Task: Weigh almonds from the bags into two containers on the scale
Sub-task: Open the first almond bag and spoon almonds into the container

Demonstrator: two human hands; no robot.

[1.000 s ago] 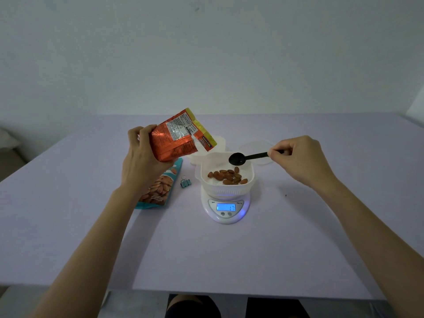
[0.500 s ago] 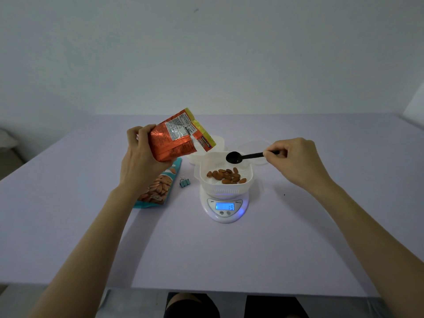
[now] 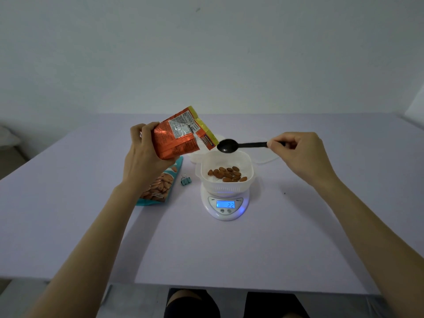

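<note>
My left hand [image 3: 142, 154] holds an orange foil almond bag [image 3: 181, 134] tilted, its open mouth pointing right and down. My right hand [image 3: 300, 152] pinches the handle of a black spoon [image 3: 229, 145], whose empty bowl hovers just beside the bag's mouth, above the back rim of a white perforated container [image 3: 250, 177]. Several almonds [image 3: 227, 174] lie in that container, which stands on a white digital scale [image 3: 226, 205] with a lit blue display reading 22. A second white container [image 3: 195, 157] sits behind, mostly hidden by the bag.
A teal almond bag [image 3: 160, 187] lies flat on the lilac table [image 3: 229, 249] under my left wrist. A small teal binder clip [image 3: 185, 180] rests between it and the scale. A clear lid [image 3: 266, 157] lies behind the scale at right.
The spoon has moved left and up, from over the almonds to the bag's mouth. The scale reading has gone up to 22. The bag stays tilted in my left hand.
</note>
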